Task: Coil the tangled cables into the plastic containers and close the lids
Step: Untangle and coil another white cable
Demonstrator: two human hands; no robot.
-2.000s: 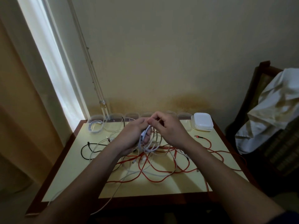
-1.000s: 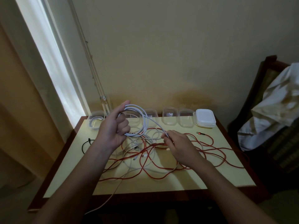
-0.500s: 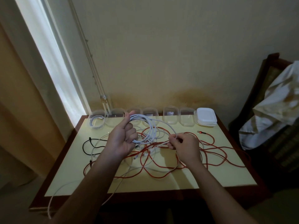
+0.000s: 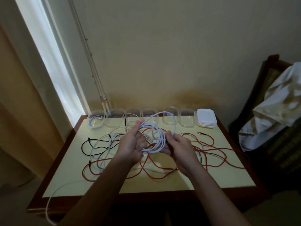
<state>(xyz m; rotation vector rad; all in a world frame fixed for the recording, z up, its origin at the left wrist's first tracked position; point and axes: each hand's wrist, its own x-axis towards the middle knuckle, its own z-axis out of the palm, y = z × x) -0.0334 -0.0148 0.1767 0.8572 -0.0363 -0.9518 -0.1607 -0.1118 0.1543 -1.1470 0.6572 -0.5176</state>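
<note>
1. White loops: the cable coil [image 4: 156, 139] is hanging above the table [image 4: 162, 182], between both hands.
2. The left hand [image 4: 131, 144] is gripping its left side, fingers curled.
3. The right hand [image 4: 180, 145] is pinching its right side.
4. A red cable [image 4: 211, 149] and a black cable [image 4: 84, 143] are lying tangled beneath.
5. Clear containers [image 4: 169, 119] are standing along the far edge, the leftmost holding coiled cable, a lid stack [image 4: 206, 119] sitting rightmost.

In my fingers [image 4: 138, 124]: white cable [image 4: 156, 145], smooth plastic sheath. Desk [image 4: 179, 181]: matt cream top, wood edge. Containers [image 4: 186, 119]: clear plastic. Lids [image 4: 206, 117]: white plastic.
</note>
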